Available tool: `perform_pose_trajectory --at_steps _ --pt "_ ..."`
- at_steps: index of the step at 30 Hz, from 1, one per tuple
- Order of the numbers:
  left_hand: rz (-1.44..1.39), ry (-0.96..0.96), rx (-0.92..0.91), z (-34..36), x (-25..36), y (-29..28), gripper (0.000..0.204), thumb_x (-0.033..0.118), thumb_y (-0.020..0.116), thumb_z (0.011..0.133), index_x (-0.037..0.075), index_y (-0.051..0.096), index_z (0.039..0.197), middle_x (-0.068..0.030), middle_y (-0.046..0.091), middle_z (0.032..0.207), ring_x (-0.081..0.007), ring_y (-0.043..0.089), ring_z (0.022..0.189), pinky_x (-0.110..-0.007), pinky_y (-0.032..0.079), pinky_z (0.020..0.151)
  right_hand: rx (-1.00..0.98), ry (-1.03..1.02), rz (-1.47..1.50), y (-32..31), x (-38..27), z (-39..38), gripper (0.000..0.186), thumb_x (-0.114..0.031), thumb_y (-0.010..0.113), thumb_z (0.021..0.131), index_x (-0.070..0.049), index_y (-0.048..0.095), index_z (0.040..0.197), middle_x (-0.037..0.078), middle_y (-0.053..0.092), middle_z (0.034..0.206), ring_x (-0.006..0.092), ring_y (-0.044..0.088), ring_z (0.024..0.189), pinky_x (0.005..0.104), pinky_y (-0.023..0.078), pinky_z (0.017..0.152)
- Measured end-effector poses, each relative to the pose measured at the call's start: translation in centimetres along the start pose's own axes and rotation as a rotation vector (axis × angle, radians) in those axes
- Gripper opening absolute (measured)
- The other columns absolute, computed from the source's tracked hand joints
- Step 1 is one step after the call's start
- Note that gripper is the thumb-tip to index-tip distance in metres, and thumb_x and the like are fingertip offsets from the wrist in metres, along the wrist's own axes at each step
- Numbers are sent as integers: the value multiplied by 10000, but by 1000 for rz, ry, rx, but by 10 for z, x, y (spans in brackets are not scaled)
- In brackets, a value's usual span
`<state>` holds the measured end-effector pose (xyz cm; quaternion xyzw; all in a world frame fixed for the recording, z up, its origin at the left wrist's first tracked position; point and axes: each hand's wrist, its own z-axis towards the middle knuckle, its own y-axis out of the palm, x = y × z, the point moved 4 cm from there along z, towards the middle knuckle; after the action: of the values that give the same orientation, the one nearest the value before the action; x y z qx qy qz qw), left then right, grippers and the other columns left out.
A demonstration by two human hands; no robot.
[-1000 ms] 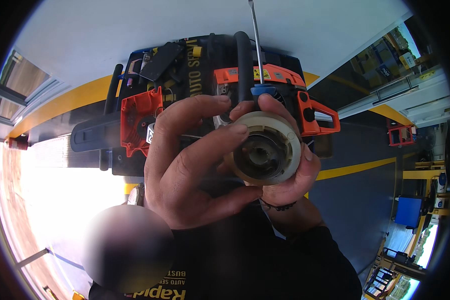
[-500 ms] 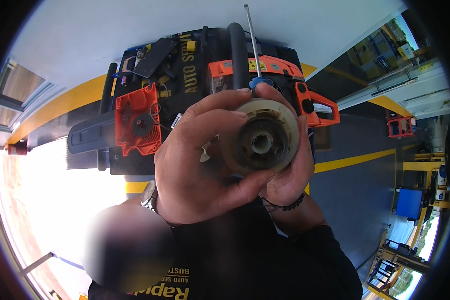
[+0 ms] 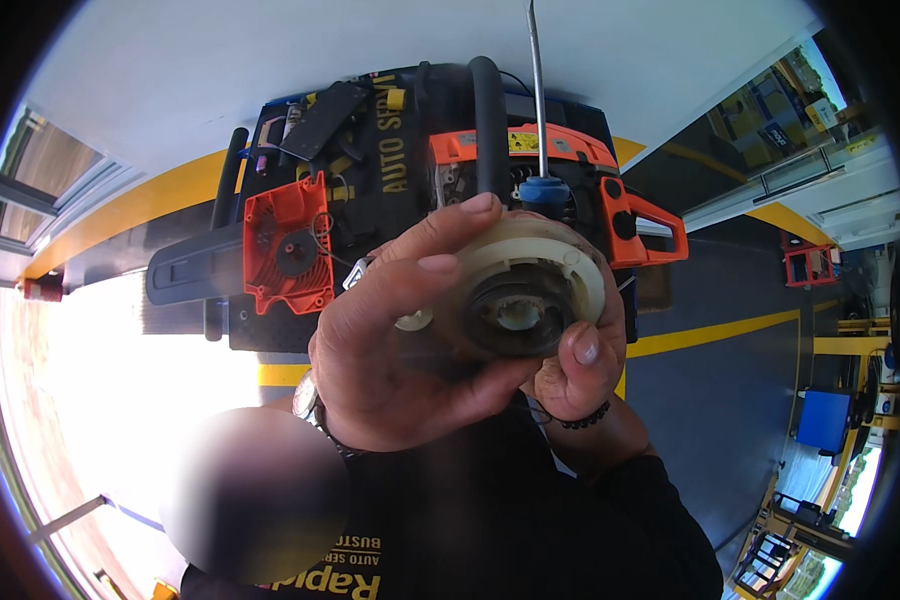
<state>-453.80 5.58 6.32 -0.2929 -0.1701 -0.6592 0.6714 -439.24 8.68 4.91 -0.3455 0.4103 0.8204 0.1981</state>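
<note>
Close in front of me is a round cream plastic starter pulley (image 3: 582,272) with a dark, greasy hollow and a pale hub. My left hand (image 3: 390,330) curls round its left side, thumb below and two fingers raised along the upper edge. On the right and from behind, my right hand (image 3: 585,375) supports the pulley, its thumb on the near rim. A screwdriver with a blue handle (image 3: 544,192) points upward from behind the pulley, apparently in the right hand; the grip is hidden. Beyond lies an orange and black chainsaw (image 3: 610,155) with its front handle upright.
The orange starter housing (image 3: 288,245) lies left on the dark bench mat, beside a black bar cover (image 3: 190,268). Farther back are a flat black object (image 3: 323,122) and a small yellow piece (image 3: 397,99). A pale wall (image 3: 320,40) rises behind the bench.
The pulley has tilted, its hollow now seen more obliquely. My right thumb has come onto its near rim. The screwdriver has shifted right with my hands, and the whole view has moved slightly.
</note>
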Motion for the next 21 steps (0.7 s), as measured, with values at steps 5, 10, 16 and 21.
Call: perform_pose_trajectory --at_steps 5,10,16,21 --pt "57 -10 -10 3 0 0 905 139 849 746 113 235 1410 -346 346 1440 -436 438 1331 -479 476 1027 0 -23 -110 -1 -5 2 674 -263 682 904 129 412 1382 208 516 1353 258 535 1237 368 435 1041" --pt "44 -22 -27 5 -5 3 887 198 850 743 110 257 1397 -365 346 1439 -448 411 1350 -483 453 1036 125 12 -215 4 -16 0 657 -239 700 892 108 434 1382 198 530 1329 244 523 1232 349 430 1023" --pt "34 -74 -48 5 -9 4 856 234 843 742 101 280 1373 -385 344 1432 -455 387 1366 -482 431 1052 116 3 -444 2 -22 3 645 -191 719 866 98 455 1379 202 528 1309 233 543 1157 335 434 990" --pt "24 -73 -32 1 -11 3 823 254 846 747 101 301 1344 -389 346 1426 -459 397 1358 -484 421 1061 88 -15 -481 2 -21 5 629 -187 719 861 94 471 1366 194 564 1283 222 545 1121 331 433 982"
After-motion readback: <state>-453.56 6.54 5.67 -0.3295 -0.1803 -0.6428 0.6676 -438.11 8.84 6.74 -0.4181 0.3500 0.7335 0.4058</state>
